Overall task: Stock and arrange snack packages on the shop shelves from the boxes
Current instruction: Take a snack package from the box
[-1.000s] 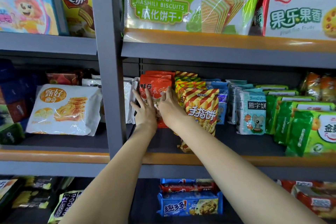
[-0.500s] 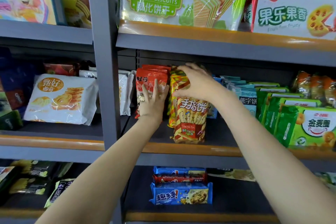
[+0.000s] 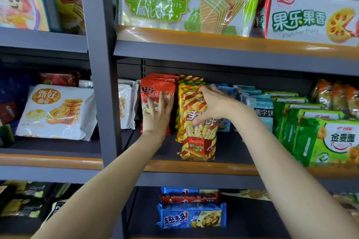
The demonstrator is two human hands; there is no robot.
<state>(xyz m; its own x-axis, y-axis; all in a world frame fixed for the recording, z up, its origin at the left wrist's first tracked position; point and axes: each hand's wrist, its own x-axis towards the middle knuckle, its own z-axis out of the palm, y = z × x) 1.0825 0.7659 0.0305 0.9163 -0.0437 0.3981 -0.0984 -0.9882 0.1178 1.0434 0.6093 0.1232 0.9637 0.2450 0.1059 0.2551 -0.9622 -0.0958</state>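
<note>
On the middle shelf [image 3: 194, 167] stands a row of red snack bags [image 3: 155, 87]. My left hand [image 3: 158, 114] lies flat against the front red bag with its fingers spread. Right beside them is a row of red-and-yellow striped fries bags [image 3: 198, 139], standing upright. My right hand [image 3: 211, 103] grips the top of the front striped bag, thumb in front and fingers curled over its upper edge. Both forearms reach up from the bottom of the view.
A grey upright post [image 3: 101, 64] stands just left of the red bags. Blue bear-biscuit packs [image 3: 262, 110] and green cracker packs [image 3: 318, 137] fill the shelf to the right. White cookie bags [image 3: 56, 110] lie at left. Wafer packs [image 3: 184, 0] sit above, blue cookie packs [image 3: 192, 215] below.
My right hand has slid from the top of the striped bags down onto the front bag's upper edge. The front striped bag now stands straighter. My left hand stays pressed on the red bag.
</note>
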